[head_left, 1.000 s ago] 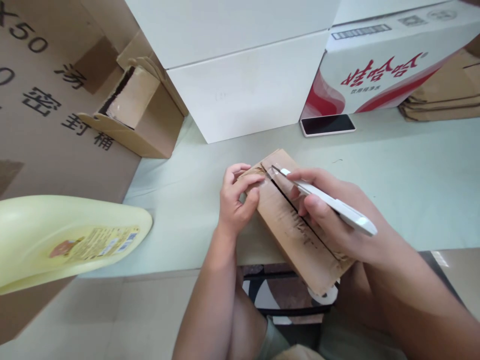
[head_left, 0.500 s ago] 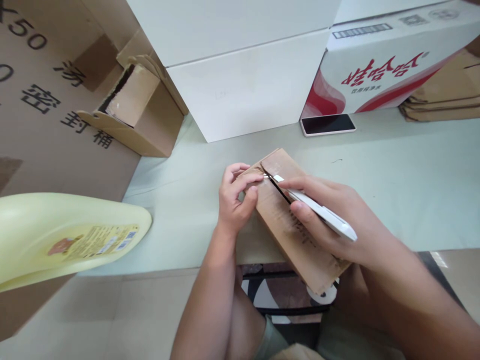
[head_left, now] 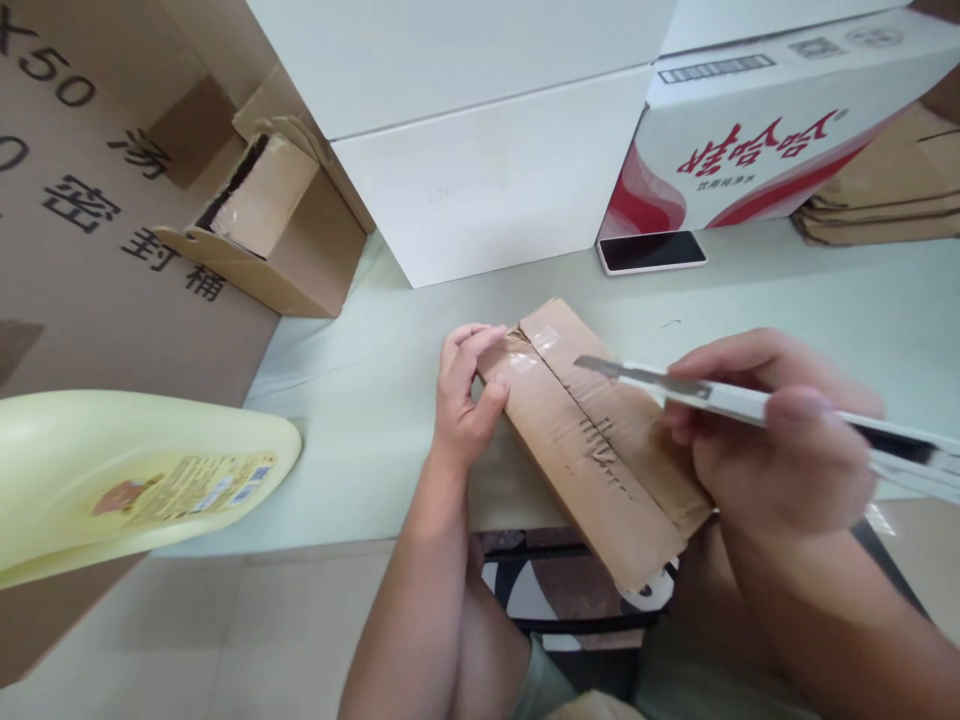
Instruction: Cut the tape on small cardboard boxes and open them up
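A flat brown cardboard box (head_left: 592, 440) lies at a slant, its near end jutting past the table edge above my lap. Down its top runs a seam with clear tape near the far end and dark handwriting by the middle. My left hand (head_left: 469, 385) grips the box's far left corner, thumb on top and fingers round the side. In my right hand (head_left: 780, 430) is a white utility knife (head_left: 720, 398) with its blade out. The blade points left above the box, right of the seam, and seems apart from the cardboard.
A phone (head_left: 652, 253) lies before a white-and-red carton (head_left: 727, 150), beside a big white box (head_left: 487, 180). Folded cardboard (head_left: 885, 190) is stacked at far right. Leftward stand a small open carton (head_left: 300, 230), a large printed carton (head_left: 97, 290) and a pale yellow bottle (head_left: 150, 470).
My right hand has drawn the knife away from the seam's far end, back to the right, and turned it. The tape there now looks split. My left hand still grips the corner.
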Demonstrator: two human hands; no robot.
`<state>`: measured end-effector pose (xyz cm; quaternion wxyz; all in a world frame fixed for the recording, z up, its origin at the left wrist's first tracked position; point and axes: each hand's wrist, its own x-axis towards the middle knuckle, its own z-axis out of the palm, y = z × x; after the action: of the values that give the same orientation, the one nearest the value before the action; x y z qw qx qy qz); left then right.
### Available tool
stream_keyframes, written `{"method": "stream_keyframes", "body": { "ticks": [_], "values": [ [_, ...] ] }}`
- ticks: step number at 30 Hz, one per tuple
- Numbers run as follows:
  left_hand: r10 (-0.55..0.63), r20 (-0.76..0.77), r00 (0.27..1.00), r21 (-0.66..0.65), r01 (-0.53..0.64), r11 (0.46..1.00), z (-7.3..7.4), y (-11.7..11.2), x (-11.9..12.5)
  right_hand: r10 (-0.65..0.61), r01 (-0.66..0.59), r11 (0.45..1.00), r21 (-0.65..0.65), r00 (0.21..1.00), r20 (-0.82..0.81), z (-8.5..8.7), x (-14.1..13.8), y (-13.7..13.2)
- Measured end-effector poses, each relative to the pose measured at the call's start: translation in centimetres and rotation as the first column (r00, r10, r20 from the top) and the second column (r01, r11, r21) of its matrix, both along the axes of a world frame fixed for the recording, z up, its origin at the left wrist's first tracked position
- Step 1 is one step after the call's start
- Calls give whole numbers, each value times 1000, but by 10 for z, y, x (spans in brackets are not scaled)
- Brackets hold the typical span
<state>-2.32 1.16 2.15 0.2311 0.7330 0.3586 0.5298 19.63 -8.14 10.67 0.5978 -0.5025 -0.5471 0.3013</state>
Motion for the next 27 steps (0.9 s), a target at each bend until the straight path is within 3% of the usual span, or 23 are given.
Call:
{"method": "stream_keyframes", "body": {
  "ticks": [3,6,13,22,27],
  "values": [
    [-33,-18,999,8,34,999,3,0,-2,-3,3,1000,3,977,-213,0,-2,4],
    [-28,-104,994,73,36,997,14,-1,-1,21,-47,996,-73,949,-316,1,-5,10],
    [-63,-331,941,128,111,986,35,-6,8,18,-58,990,-130,956,-292,-3,-4,9],
    [-10,-269,963,217,71,974,38,-5,5,15,-56,988,-142,961,-277,-1,-5,10],
    [-35,-218,975,191,78,979,38,-2,4,38,-70,991,-115,965,-261,-2,-4,9]
  ]
}}
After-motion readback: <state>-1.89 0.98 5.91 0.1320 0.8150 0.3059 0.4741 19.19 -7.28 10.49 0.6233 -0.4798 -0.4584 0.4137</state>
